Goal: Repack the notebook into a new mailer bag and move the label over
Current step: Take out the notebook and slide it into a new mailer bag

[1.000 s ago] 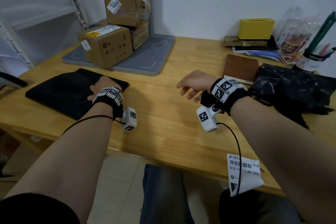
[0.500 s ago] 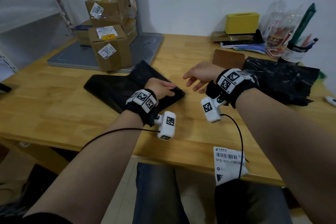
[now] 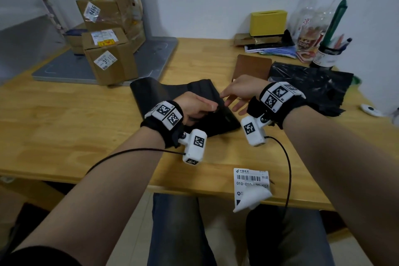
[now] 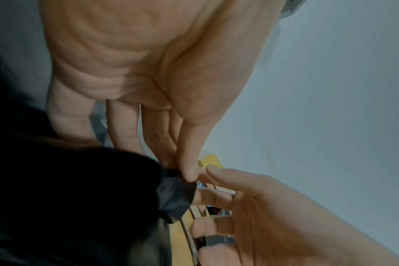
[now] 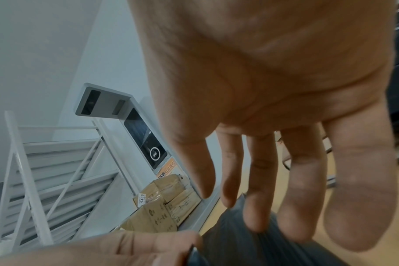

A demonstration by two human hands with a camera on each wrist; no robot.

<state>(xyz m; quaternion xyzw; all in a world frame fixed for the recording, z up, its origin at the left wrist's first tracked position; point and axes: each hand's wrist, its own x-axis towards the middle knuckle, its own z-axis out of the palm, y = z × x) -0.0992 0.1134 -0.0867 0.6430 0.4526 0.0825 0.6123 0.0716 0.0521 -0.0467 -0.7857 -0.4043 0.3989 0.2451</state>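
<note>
Just crinkled black mailer bag (image 3: 172,97)

The left hand (image 3: 195,106) has dragged the black mailer bag (image 3: 172,95) from the counter's left side to the middle and now pinches its raised edge. The right hand (image 3: 241,90) has closed in, fingers spread, just beside that edge.

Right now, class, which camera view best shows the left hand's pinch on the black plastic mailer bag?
Left wrist: thumb and fingers of the left hand pinch the black plastic mailer bag corner. Head view hides the pinch; right wrist shows only a thumb.
</note>
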